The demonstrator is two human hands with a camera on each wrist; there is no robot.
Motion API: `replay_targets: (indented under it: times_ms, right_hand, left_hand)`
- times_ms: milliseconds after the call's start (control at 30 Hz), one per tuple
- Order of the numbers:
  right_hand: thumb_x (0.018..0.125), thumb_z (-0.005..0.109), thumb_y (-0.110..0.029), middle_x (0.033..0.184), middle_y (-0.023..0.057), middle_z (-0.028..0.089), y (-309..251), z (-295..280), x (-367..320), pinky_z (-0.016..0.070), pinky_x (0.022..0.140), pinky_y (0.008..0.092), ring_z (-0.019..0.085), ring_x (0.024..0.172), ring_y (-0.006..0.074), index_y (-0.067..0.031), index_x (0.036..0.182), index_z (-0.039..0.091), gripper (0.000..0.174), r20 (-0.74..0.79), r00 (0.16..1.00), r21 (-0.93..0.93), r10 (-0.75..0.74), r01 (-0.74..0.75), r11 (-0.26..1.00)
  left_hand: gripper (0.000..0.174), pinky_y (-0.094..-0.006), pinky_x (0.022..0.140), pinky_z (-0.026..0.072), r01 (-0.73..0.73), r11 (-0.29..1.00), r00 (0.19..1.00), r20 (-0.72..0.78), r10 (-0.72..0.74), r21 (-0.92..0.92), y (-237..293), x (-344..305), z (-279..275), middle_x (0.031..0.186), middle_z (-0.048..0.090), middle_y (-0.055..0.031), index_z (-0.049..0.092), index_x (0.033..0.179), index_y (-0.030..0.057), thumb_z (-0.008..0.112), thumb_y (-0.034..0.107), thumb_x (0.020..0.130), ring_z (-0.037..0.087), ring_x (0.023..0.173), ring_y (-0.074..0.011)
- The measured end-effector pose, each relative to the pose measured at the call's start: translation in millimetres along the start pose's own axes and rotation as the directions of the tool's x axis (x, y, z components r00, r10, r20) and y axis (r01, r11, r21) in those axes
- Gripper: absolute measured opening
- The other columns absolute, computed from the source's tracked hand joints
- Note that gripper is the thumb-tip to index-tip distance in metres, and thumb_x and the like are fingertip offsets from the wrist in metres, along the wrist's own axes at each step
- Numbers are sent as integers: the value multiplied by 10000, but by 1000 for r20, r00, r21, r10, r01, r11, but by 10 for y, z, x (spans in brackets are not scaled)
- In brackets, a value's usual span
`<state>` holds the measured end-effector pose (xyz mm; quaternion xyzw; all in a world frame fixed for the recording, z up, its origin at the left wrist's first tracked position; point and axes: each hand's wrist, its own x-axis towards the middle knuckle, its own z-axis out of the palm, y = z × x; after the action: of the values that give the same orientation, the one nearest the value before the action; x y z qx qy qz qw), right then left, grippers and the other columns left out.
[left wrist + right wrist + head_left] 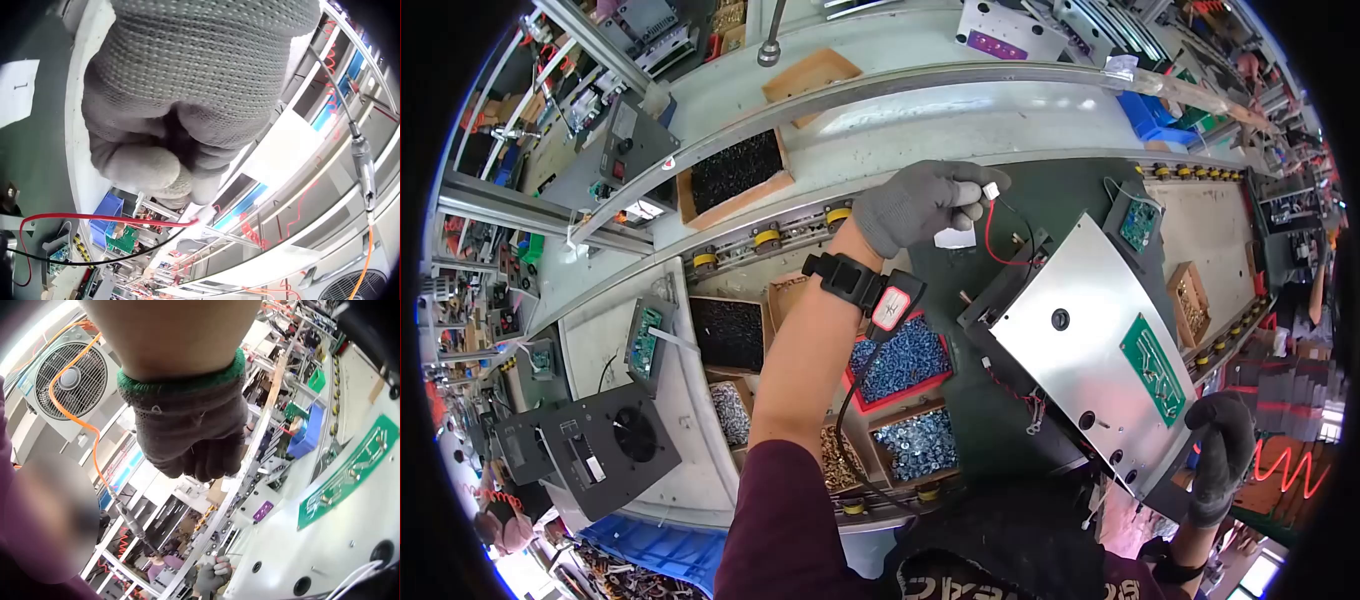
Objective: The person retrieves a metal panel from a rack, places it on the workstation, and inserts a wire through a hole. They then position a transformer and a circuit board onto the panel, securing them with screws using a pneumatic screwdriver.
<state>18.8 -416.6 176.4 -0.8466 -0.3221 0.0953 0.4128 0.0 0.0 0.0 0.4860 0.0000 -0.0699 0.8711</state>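
My gloved left hand (925,205) pinches a small white connector (991,190) between thumb and fingertips. A red wire (990,240) and a black wire run from this connector down to a dark unit with a silver metal panel (1065,330). The panel tilts, with round black grommets and a green circuit board (1152,370) on its face. At the panel's right edge, my gloved right hand (1222,455) curls its fingers over the corner. In the right wrist view the bent fingers (200,459) show from the back, and the thumb is hidden.
Left of the panel are a red bin (900,360) of blue screws and a box (915,445) of shiny fasteners. A metal rail (880,90) crosses the bench ahead. A black fan unit (610,440) lies at left, and another circuit board (1140,222) stands at the right.
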Motion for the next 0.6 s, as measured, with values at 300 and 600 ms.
replay_targets:
  times_ms: [300, 600]
  right_hand:
    - [878, 532, -219, 807, 94, 548, -14, 123, -18, 392, 682, 306, 504, 725, 176, 4, 923, 558, 229, -77, 997, 92, -30, 37, 995]
    - [846, 552, -70, 882, 106, 577, 217, 537, 296, 437, 714, 282, 539, 762, 155, 36, 943, 582, 147, -23, 993, 272, 117, -106, 956]
  left_hand:
    - [354, -228, 661, 434, 3, 980, 1000, -14, 0, 198, -91, -3, 349, 803, 540, -31, 532, 1210, -52, 516, 122, 901, 503, 696, -87]
    - [378, -216, 597, 472, 280, 864, 958, -177, -224, 419, -808, -10, 594, 839, 646, -50, 588, 1189, -3, 636, 188, 866, 563, 670, -69]
